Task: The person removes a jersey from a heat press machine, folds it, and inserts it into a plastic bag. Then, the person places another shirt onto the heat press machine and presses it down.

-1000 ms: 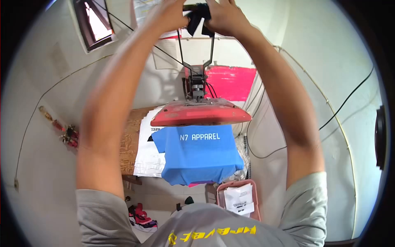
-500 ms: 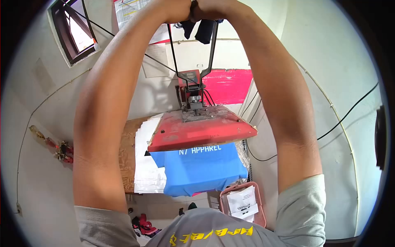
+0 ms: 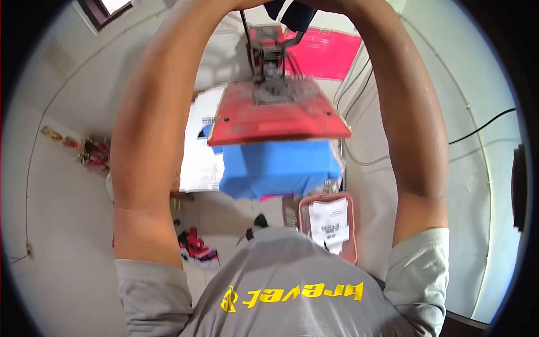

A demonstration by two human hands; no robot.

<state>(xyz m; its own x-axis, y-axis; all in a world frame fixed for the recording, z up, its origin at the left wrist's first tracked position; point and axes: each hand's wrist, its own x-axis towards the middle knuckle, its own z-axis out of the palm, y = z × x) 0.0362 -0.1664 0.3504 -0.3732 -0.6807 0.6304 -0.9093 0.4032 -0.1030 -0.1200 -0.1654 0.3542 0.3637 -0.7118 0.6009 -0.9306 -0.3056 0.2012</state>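
A heat press with a red upper plate (image 3: 281,121) stands in front of me, its plate raised above a blue shirt (image 3: 278,168). Both my forearms reach up past it to the top edge of the head view. There my left hand (image 3: 244,2) and my right hand (image 3: 334,4) are almost wholly cut off, beside the press's lever handle, and their fingers do not show. Dark cloth (image 3: 299,17) hangs at the handle, close to my right hand. White printed sheets (image 3: 201,168) lie to the left of the shirt, partly under it.
A pink basket (image 3: 352,224) with printed papers stands on the floor at the right. Crumpled red and dark cloth (image 3: 196,244) lies on the floor at the left. A black cable (image 3: 483,126) runs along the right wall. Behind the press is a pink panel (image 3: 323,53).
The view has tilted downward, so the press and shirt sit higher in the picture. My hands, earlier closed together at the lever handle, have slid mostly out at the top. The shirt's lettering is now hidden.
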